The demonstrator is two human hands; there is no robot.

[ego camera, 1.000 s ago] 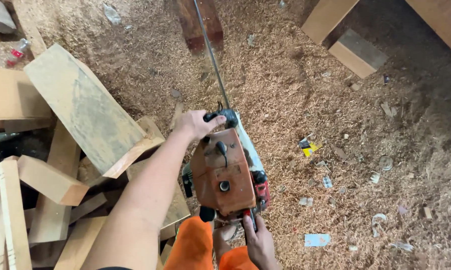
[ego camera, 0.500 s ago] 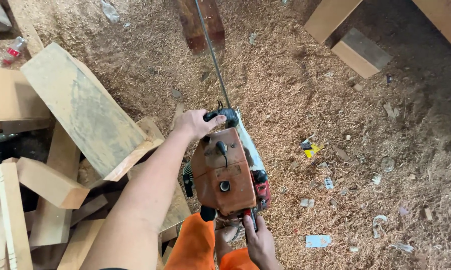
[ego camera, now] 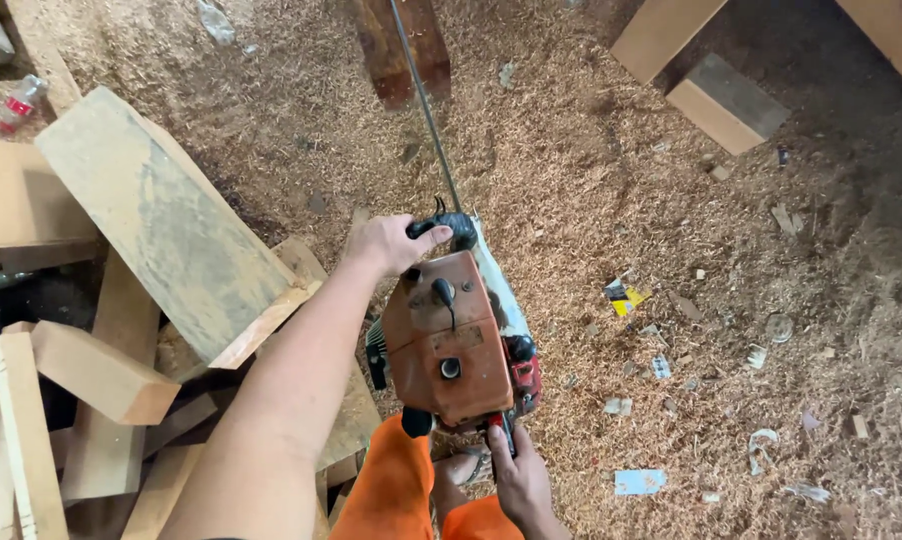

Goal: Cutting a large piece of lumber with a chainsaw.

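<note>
The floor (ego camera: 591,180) is a thick bed of sawdust that runs from 9 o'clock round to 5 o'clock, loose and probably slippery underfoot. At 9 o'clock lies a heap of offcuts, the biggest a broad grey plank (ego camera: 161,220) tilted over smaller pale blocks (ego camera: 101,370). Just below the middle of the view sits the chainsaw (ego camera: 451,345), its orange engine housing towards the person and its thin guide bar (ego camera: 426,105) running up to 12 o'clock, its tip out of view, passing over a dark reddish timber (ego camera: 403,45). It looks heavy, rigid and engine-weighted at the rear, so it wants 2 firm grips at its handles, never near the bar. The left hand (ego camera: 386,245) is closed round the black front handle at 11 o'clock of the housing, thumb wrapped over. The right hand (ego camera: 516,475) is at 6 o'clock, fingers curled shut on the rear grip by the red trigger part. 2 orange trouser legs (ego camera: 396,490) show below. At 2 o'clock rests a short pale block (ego camera: 726,100); small scraps, including a yellow piece (ego camera: 626,297), dot the sawdust at 3 to 4 o'clock.
</note>
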